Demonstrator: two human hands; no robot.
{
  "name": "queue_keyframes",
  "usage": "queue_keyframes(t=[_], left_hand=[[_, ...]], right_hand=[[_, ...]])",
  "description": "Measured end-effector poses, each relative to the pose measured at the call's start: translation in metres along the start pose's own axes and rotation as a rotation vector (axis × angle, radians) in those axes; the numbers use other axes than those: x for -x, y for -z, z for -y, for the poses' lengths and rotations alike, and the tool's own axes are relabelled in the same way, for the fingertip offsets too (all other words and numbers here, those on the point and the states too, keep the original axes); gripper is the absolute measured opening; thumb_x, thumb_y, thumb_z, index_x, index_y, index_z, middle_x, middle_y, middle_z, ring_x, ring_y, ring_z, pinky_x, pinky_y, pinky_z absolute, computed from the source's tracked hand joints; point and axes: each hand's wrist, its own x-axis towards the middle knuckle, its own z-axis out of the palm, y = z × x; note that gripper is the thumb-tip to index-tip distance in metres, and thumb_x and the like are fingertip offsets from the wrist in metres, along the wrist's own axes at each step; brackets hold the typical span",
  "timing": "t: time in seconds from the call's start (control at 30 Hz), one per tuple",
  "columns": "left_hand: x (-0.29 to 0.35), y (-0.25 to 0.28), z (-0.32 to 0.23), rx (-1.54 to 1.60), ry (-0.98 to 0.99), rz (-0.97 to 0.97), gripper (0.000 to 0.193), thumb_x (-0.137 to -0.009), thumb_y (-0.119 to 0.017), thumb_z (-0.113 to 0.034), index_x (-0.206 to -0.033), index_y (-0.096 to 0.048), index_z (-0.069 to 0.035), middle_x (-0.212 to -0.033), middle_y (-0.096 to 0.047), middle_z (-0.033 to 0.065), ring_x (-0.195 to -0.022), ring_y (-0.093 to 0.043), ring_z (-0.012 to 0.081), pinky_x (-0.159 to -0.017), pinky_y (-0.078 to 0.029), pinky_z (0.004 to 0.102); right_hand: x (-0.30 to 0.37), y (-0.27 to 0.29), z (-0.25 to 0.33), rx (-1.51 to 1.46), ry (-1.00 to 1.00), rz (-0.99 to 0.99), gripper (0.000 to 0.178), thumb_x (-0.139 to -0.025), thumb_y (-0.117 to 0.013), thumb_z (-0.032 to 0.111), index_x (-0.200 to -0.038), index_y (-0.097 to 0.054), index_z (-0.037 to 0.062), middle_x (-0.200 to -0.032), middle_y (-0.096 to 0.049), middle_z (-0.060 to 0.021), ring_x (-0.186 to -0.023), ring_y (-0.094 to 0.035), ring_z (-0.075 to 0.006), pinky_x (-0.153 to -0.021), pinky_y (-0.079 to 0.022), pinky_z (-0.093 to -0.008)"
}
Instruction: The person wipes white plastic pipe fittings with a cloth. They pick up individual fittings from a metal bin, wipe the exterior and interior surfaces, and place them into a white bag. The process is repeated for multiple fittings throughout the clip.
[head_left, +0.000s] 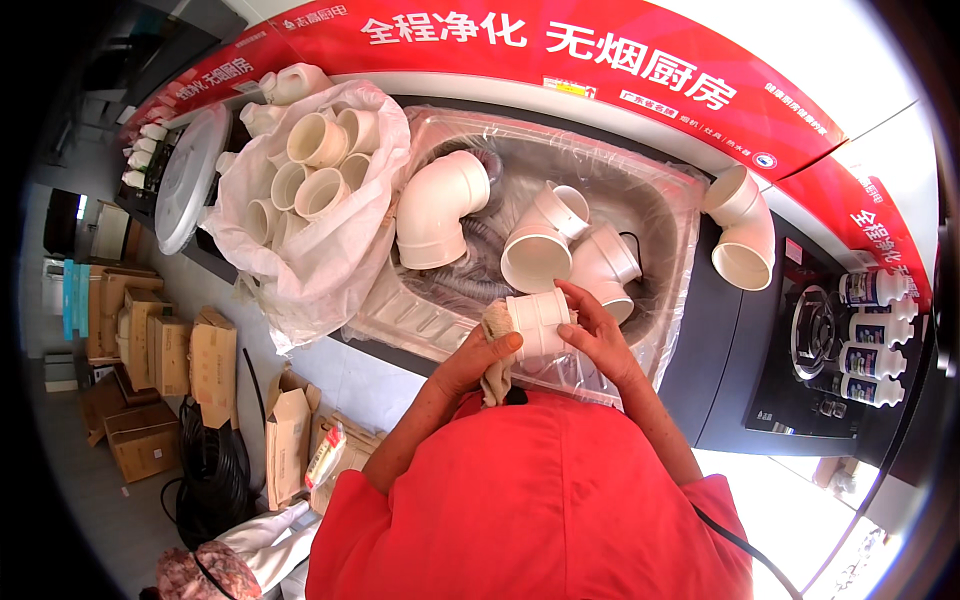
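Close in front of me, at the sink's near edge, a short white plastic pipe coupling (538,322) is held between my two hands. My left hand (468,364) is closed around a beige cloth (495,382) pressed to the coupling's left end. On the other side, my right hand (603,340) grips the coupling's right end with thumb and fingers. Beyond it, in the plastic-covered sink (672,285), lie a large white pipe elbow (437,215), a white branch fitting (540,238) and another white fitting (603,262), partly hidden behind the branch fitting.
At the left, a plastic bag (330,250) bulges with several white fittings. Another pipe elbow (740,225) stands right of the sink. Farther right are a black cooktop (795,400) and several white bottles (868,358). Cardboard boxes (215,365) and a black hose coil (212,470) occupy the left floor.
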Motion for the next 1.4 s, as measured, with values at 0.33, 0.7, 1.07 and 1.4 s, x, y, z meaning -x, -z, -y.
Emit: queue_keyframes(t=[0.33,0.7,1.07,1.4], left_hand=[[-0.015,0.000,0.017,0.293,0.101,-0.045,0.077,-0.089,-0.029,-0.065,-0.133,-0.038,-0.001,-0.122,-0.053,0.0124,-0.103,-0.055,0.0203,-0.085,-0.045,0.0295],[-0.020,0.021,0.030,0.661,0.059,0.054,0.062,-0.096,-0.029,-0.047,-0.130,-0.040,0.003,-0.129,-0.049,0.0159,-0.117,-0.049,0.0274,-0.102,-0.034,0.0381],[-0.006,0.009,0.017,-0.019,0.039,-0.009,0.039,-0.091,-0.057,-0.023,-0.121,-0.050,-0.001,-0.107,-0.059,0.0042,-0.093,-0.057,0.0105,-0.081,-0.047,0.0255],[0.002,0.005,0.024,-0.239,0.006,0.025,0.039,-0.084,-0.067,-0.019,-0.117,-0.054,-0.003,-0.105,-0.060,0.0018,-0.095,-0.056,0.0094,-0.080,-0.047,0.0256]], right_hand=[[0.004,0.000,-0.017,-0.011,-0.032,-0.076,0.060,-0.082,-0.065,0.023,-0.134,-0.042,0.0055,-0.115,-0.054,-0.0090,-0.093,-0.053,-0.0129,-0.082,-0.045,-0.0288],[0.005,0.002,-0.023,-0.123,-0.104,-0.107,0.059,-0.085,-0.058,0.033,-0.133,-0.041,0.0029,-0.111,-0.059,-0.0054,-0.094,-0.052,-0.0105,-0.070,-0.040,-0.0214],[0.008,-0.003,-0.019,-0.100,-0.136,-0.098,0.060,-0.085,-0.058,0.033,-0.135,-0.040,0.0040,-0.112,-0.058,-0.0060,-0.096,-0.053,-0.0124,-0.074,-0.041,-0.0230],[0.009,-0.006,-0.015,-0.125,-0.066,-0.008,0.061,-0.084,-0.062,0.023,-0.137,-0.037,0.0042,-0.125,-0.049,-0.0105,-0.111,-0.049,-0.0184,-0.095,-0.039,-0.0322]])
